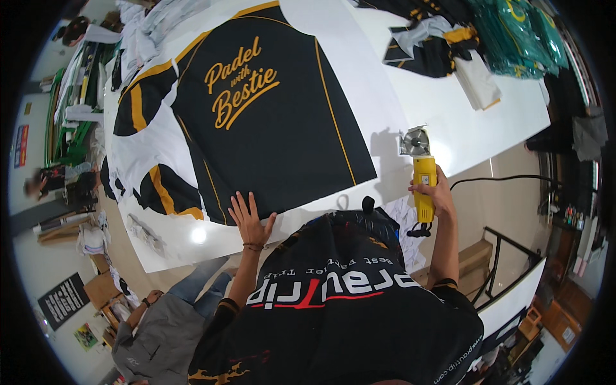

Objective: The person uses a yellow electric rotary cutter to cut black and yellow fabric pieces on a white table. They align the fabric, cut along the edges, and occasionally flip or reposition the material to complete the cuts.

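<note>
My left hand (253,224) rests with fingers spread on the lower edge of a black garment panel (289,141) with orange piping and orange script print, which lies on the white table (160,247). My right hand (434,196) grips a yellow electric rotary cutter (423,176) with a round metal blade and black cord, held beside the panel's right side near the table edge. Left of the panel lie white, black and orange fabric pieces (167,183).
Black, grey and orange fabric (417,48) and green plastic-wrapped bundles (520,35) occupy the back right. A person in a grey top (157,327) is at lower left; another (54,183) is farther left. A black metal frame (497,260) stands right, below the table edge.
</note>
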Action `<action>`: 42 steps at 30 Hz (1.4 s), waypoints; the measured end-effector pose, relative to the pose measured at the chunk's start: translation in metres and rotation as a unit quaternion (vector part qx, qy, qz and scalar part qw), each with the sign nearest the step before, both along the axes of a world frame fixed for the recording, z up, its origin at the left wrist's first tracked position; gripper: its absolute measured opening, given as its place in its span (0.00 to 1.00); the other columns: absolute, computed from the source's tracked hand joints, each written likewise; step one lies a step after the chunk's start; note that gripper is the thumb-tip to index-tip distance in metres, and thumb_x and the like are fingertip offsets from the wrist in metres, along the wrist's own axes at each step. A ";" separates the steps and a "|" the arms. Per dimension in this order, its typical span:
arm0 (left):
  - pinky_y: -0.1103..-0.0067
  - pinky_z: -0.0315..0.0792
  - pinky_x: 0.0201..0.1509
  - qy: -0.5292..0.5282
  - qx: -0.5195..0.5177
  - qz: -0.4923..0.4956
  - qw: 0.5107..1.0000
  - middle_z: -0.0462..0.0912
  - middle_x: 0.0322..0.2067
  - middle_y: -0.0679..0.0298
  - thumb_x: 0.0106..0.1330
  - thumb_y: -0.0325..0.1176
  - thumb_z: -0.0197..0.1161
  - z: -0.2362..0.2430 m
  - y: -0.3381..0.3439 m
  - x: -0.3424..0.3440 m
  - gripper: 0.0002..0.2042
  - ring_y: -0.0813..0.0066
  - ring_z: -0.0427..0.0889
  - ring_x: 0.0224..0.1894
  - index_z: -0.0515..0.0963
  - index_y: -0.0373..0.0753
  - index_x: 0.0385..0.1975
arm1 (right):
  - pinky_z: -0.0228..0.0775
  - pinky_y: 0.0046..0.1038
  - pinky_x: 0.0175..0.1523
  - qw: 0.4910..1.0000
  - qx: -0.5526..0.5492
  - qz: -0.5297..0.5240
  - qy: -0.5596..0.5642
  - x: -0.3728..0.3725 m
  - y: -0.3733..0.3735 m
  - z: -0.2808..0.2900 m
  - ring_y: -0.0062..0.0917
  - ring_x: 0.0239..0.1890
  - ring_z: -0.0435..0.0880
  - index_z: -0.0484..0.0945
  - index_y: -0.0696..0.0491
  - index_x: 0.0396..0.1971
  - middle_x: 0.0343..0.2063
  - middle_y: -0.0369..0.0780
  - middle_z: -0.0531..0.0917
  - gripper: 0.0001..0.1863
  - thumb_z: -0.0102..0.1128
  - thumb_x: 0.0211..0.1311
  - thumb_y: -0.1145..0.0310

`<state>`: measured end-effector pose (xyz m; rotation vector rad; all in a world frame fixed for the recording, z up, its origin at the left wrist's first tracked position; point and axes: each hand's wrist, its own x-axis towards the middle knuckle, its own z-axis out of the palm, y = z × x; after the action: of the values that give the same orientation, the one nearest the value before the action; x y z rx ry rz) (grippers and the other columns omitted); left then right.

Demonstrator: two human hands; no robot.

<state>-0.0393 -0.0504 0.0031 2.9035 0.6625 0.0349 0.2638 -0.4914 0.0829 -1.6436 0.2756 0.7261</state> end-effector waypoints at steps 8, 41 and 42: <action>0.44 0.42 0.80 -0.060 -0.025 -0.114 0.991 0.54 0.77 0.40 0.75 0.51 0.57 -0.011 0.017 0.001 0.35 0.40 0.50 0.80 0.62 0.33 0.74 | 0.86 0.46 0.47 0.994 0.087 -0.041 0.055 -0.063 -0.017 0.002 0.40 0.49 0.85 0.65 0.57 0.68 0.50 0.48 0.78 0.44 0.69 0.45 0.86; 0.49 0.51 0.79 -0.090 -0.046 -0.070 0.992 0.65 0.71 0.41 0.73 0.44 0.61 -0.015 0.019 -0.002 0.28 0.41 0.60 0.75 0.72 0.33 0.68 | 0.76 0.45 0.56 0.930 -0.274 0.205 -0.134 -0.088 0.037 0.014 0.56 0.48 0.85 0.65 0.57 0.63 0.42 0.57 0.85 0.43 0.72 0.42 0.72; 0.49 0.51 0.79 -0.093 -0.046 -0.072 0.992 0.65 0.71 0.41 0.73 0.44 0.61 -0.015 0.020 -0.002 0.28 0.41 0.60 0.75 0.72 0.33 0.68 | 0.76 0.46 0.55 0.929 -0.273 0.211 -0.133 -0.086 0.038 0.013 0.57 0.48 0.85 0.64 0.57 0.63 0.42 0.57 0.85 0.42 0.72 0.44 0.72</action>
<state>-0.0412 -0.0308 -0.0123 2.8058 0.4100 0.2463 0.1777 -0.4534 0.0961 -2.3523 -0.0912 0.7723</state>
